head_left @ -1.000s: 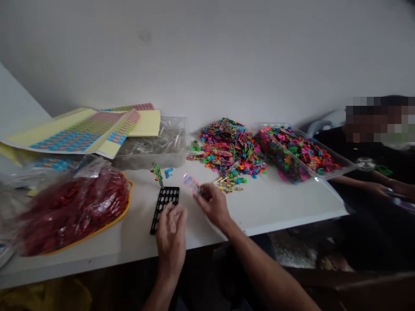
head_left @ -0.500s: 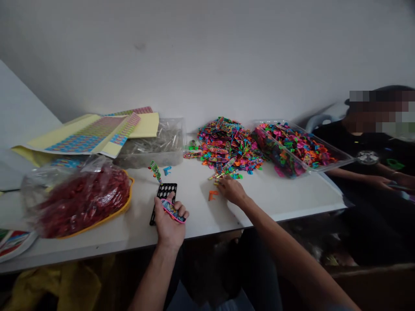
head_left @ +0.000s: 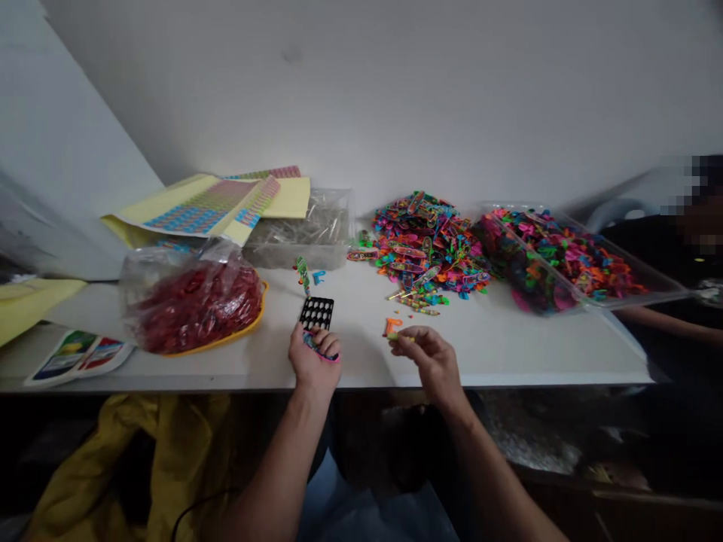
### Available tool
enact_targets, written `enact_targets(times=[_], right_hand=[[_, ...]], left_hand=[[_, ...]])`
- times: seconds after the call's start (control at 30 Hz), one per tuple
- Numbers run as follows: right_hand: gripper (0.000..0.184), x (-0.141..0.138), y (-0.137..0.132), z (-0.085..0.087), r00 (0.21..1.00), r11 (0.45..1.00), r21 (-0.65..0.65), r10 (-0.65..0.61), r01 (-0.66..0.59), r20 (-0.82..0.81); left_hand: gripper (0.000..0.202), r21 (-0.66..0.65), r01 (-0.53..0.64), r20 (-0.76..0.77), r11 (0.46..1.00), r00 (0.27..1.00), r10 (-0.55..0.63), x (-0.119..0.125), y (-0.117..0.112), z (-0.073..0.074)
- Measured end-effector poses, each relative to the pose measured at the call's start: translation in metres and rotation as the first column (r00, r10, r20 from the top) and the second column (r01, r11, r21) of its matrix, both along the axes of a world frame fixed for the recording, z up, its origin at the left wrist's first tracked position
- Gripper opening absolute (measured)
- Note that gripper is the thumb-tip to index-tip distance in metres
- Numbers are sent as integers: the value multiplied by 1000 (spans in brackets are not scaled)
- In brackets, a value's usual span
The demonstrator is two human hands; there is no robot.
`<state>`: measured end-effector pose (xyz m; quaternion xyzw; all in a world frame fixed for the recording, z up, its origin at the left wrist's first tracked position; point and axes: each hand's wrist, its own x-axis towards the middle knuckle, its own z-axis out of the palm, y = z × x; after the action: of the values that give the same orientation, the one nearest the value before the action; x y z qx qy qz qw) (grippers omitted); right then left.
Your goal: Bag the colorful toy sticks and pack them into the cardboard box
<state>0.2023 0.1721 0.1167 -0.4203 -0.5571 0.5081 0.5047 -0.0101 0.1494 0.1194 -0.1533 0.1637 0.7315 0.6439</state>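
My left hand (head_left: 312, 363) is closed around a small toy skateboard (head_left: 332, 357) with a pink edge, its fingers curled over the patterned deck. Right behind it lies a black tray with rows of holes (head_left: 317, 312). My right hand (head_left: 430, 360) pinches a thin yellow-green stick (head_left: 393, 336) between thumb and fingertips; its exact kind is too small to make out. The stick is just in front of an orange plastic piece (head_left: 391, 325) on the table. Beyond the tray, a green toy skateboard (head_left: 303, 271) stands tilted beside a blue plastic piece (head_left: 319, 277).
A heap of colourful toy skateboards (head_left: 421, 245) rises at mid-table, with several patterned sticks (head_left: 421, 305) before it. Right: a clear bin of plastic pieces (head_left: 672, 295), then a seated person. Left: a yellow basket (head_left: 263, 301) with bagged red pieces, sticker sheets (head_left: 192, 211), a clear box (head_left: 294, 256).
My right hand has drawn back from the heap's front edge with the yellow-green stick. My left fingers have curled further over the skateboard. The view has shifted left.
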Motion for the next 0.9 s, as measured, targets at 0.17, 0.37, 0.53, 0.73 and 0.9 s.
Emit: enact_targets(times=[0.17,0.37,0.53,0.73,0.9], right_hand=[[18,-52,-68,-9,994,1000,-7,-24,23,-109],[18,-67,-79,-16,999,993,112,-45,45,-3],[16,-69,-83,-22,997,988,145,-62,55,42],[16,-69,-87,-26,994,981,183,-75,60,78],[19,-70,-87,-30,981,935,348,-131,75,140]], left_hand=[[39,15,-62,47,998,997,61,2,-2,13],[41,-13,-98,6,995,995,98,7,-12,23],[40,-17,-96,-38,995,995,95,9,-15,19],[39,-31,-117,-22,993,993,117,10,-16,17],[36,-48,-187,-94,981,979,182,16,-16,19]])
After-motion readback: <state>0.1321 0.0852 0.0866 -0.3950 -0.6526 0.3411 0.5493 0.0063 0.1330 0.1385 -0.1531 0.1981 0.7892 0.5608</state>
